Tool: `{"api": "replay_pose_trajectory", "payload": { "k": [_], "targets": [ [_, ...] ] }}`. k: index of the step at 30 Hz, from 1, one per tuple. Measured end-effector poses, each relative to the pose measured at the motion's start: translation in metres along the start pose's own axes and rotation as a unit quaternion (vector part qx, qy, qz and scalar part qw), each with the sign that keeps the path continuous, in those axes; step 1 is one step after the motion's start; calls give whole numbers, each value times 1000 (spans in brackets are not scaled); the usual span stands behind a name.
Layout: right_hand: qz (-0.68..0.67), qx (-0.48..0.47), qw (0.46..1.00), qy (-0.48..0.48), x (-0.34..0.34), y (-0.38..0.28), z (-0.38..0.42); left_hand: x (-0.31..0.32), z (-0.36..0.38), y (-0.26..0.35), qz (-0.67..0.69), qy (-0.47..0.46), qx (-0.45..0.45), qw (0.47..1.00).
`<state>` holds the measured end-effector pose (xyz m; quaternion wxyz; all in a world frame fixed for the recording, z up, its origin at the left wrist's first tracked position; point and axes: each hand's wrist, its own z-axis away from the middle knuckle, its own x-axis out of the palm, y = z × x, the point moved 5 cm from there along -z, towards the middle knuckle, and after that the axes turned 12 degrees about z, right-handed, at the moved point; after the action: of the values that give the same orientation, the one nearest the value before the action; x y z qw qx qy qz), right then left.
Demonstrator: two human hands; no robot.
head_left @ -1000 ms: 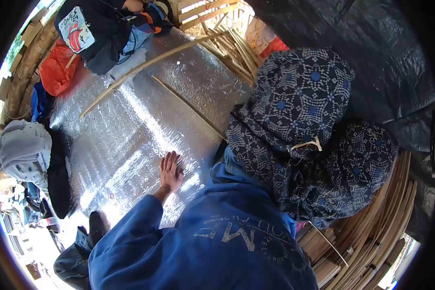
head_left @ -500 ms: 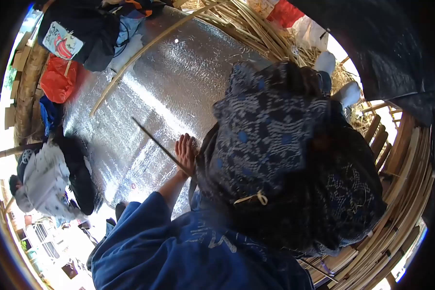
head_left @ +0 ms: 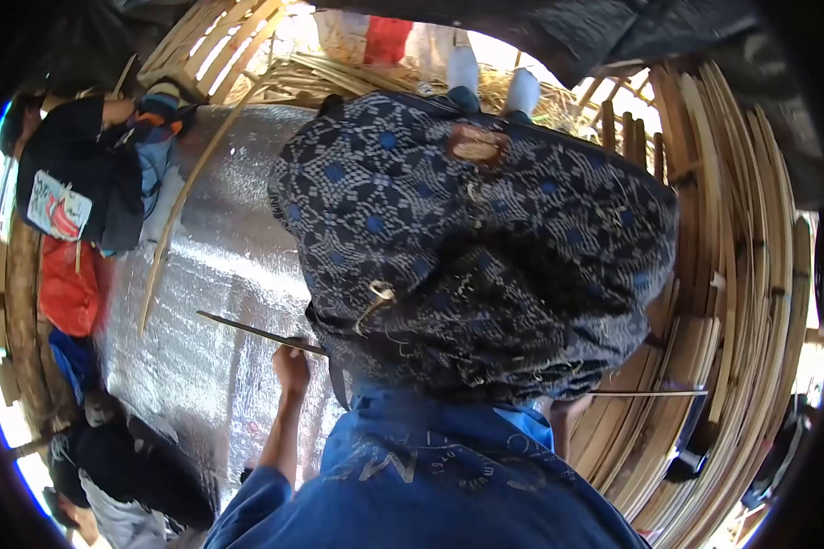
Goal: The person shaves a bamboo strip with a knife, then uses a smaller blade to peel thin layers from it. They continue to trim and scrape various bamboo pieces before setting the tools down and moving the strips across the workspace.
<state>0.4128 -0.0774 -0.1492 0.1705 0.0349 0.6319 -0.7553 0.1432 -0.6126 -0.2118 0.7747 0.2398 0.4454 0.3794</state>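
My left hand (head_left: 292, 368) closes around a long thin wooden strip (head_left: 238, 325) over a shiny silver sheet. The strip passes under a big dark cloth (head_left: 412, 238) with a blue and white pattern, which fills the middle of the view. On the far side a thin straight length (head_left: 650, 393) comes out past my right hand (head_left: 569, 407). The cloth hides most of that hand, fingers included. My blue sleeves and shirt (head_left: 449, 485) lie below the cloth. Two feet in white socks (head_left: 462, 73) show beyond it.
A curved strip (head_left: 188, 201) lies across the silver sheet (head_left: 201, 274). Long wooden slats (head_left: 742, 274) are stacked on the right. A person in a black shirt (head_left: 82, 174) is at upper left, above a red bag (head_left: 69, 288). Another person (head_left: 133, 476) is at lower left.
The view has turned, and the patterned cloth now spreads wider. My left hand, with fingers stretched out before, has closed on the strip. Part of my right hand has come into view.
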Motion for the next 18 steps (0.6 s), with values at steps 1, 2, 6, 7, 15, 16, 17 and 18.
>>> {"api": "replay_pose_trajectory", "payload": {
  "k": [1,2,6,7,15,16,17,18],
  "targets": [
    [-148,59,986,-55,-1,-10,8,-21,27,30,-35,84,136,987],
    [-291,115,944,-107,-3,-30,22,-40,58,66,-68,164,268,947],
    [-313,48,944,-92,17,-91,44,-31,107,203,-31,157,431,888],
    [-243,-20,968,-60,22,-101,41,-18,108,227,-108,97,468,872],
    [123,-250,958,62,3,-154,44,5,82,247,-189,-111,529,820],
    [227,-365,900,76,6,-168,51,2,81,248,-187,-104,535,818],
    [221,-371,898,80,8,-174,51,1,79,247,-191,-126,520,823],
    [82,-249,963,65,2,-183,44,10,85,249,-201,-149,504,827]
  ]
}}
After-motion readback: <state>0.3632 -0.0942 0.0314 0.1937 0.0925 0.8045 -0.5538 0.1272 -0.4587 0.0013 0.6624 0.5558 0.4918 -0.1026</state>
